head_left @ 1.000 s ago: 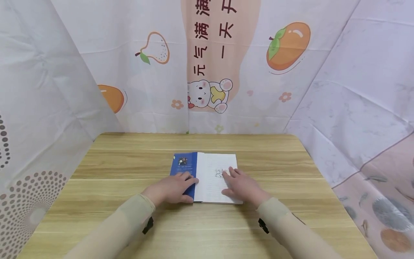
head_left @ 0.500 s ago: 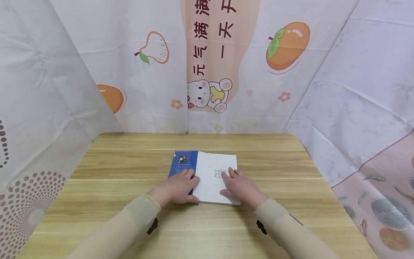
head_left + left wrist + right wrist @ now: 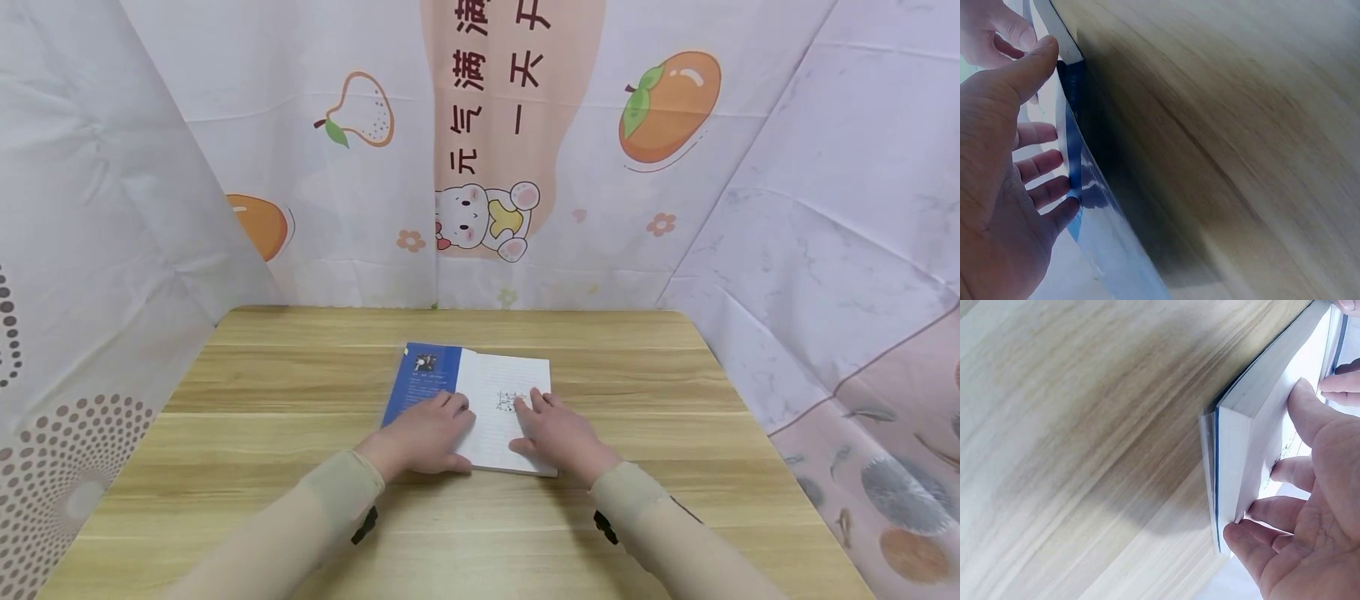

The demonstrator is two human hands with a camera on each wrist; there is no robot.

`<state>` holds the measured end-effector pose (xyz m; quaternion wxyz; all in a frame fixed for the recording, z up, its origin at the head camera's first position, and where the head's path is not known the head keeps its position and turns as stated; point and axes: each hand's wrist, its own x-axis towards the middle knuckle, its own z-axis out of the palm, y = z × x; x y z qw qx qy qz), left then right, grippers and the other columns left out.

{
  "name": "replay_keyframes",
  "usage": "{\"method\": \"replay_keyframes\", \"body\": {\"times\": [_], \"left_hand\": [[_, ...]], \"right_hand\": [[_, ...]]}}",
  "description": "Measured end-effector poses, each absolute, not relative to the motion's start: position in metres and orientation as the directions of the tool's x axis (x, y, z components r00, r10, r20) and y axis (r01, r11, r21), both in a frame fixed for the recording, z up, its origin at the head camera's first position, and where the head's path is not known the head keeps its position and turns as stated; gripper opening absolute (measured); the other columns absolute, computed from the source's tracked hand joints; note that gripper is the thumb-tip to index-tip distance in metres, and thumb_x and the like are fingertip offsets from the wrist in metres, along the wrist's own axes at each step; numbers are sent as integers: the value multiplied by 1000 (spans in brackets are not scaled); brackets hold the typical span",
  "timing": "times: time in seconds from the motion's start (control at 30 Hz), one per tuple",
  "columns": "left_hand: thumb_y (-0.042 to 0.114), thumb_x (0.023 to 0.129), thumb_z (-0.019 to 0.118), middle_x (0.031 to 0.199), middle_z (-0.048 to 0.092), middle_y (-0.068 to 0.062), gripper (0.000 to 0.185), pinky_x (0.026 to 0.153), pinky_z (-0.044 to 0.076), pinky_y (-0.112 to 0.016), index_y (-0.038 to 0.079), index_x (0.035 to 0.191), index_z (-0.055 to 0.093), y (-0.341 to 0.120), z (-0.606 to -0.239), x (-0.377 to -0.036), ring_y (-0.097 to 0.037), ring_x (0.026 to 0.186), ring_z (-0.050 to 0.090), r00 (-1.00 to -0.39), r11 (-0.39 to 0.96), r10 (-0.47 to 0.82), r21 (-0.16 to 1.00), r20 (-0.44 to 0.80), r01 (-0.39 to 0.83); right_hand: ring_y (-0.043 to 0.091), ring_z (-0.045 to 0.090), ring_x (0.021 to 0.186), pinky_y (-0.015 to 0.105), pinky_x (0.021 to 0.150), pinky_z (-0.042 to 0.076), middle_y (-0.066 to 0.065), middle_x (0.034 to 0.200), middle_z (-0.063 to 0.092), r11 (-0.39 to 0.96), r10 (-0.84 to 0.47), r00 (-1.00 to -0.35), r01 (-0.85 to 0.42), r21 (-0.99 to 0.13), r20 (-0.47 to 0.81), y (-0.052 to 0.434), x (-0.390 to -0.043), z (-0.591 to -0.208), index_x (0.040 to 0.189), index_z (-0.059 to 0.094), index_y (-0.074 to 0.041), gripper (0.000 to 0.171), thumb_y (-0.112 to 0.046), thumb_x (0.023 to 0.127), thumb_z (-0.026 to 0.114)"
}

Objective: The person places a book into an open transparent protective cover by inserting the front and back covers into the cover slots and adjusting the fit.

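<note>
An open book (image 3: 483, 450) lies on the wooden table, its blue cover flap (image 3: 438, 362) with a small photo and light print to the left and a white page with a black drawing to the right. My left hand (image 3: 427, 433) rests across the fold, fingers extended, thumb at the near edge. In the left wrist view the glossy blue flap (image 3: 1094, 194) slants beside those fingertips, over a dark shadow. My right hand (image 3: 562, 437) lies spread on the white page, fingertips by the drawing. The right wrist view shows the thick page block (image 3: 1279, 375) and a clear plastic jacket (image 3: 1208, 456).
The wooden table (image 3: 300, 350) extends around the book on all sides. Behind it hangs a white curtain (image 3: 585, 275) printed with fruit, a cartoon figure and characters. More patterned cloth (image 3: 825, 250) flanks the table at both sides.
My left hand has slid right along the book, over the fold and onto the page edge. More of the blue flap shows, its far corner higher in view. My right hand has hardly moved.
</note>
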<state>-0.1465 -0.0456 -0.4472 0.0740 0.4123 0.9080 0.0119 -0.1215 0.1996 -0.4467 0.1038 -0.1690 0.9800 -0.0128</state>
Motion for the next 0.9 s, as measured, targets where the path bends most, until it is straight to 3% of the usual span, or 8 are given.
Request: {"method": "replay_keyframes", "body": {"times": [0.13,0.33,0.63,0.9], "left_hand": [[63,89,69,141,52,-6,65,110,44,-45,14,131,61,-39,-446,-145,-25,126,50,-635,645,763,77,-124,760],[67,88,67,143,52,-4,72,111,44,-47,17,139,57,-30,-448,-143,-24,128,50,-644,657,751,61,-147,752],[77,84,63,132,56,-3,76,96,52,-45,17,130,61,-18,-450,-139,-23,110,52,-675,676,730,-26,-105,736],[74,88,60,126,59,-3,69,94,52,-44,19,128,64,-17,-453,-139,-24,107,53,-675,674,734,-43,-78,737]], "right_hand": [[46,39,144,57,110,43,26,157,41,942,-337,-923,-331,-61,-189,200,-122,-448,153,47,-7,72,-53,99,62],[46,40,143,56,110,44,27,156,42,941,-339,-926,-332,-67,-168,200,-122,-451,152,48,-7,73,-53,98,63],[47,41,142,57,106,47,28,155,42,945,-326,-933,-320,-59,-153,198,-120,-453,152,48,-5,73,-54,99,61],[47,40,143,55,109,45,29,156,41,950,-313,-936,-309,-51,-164,195,-119,-452,153,46,-4,74,-54,100,59]]}}
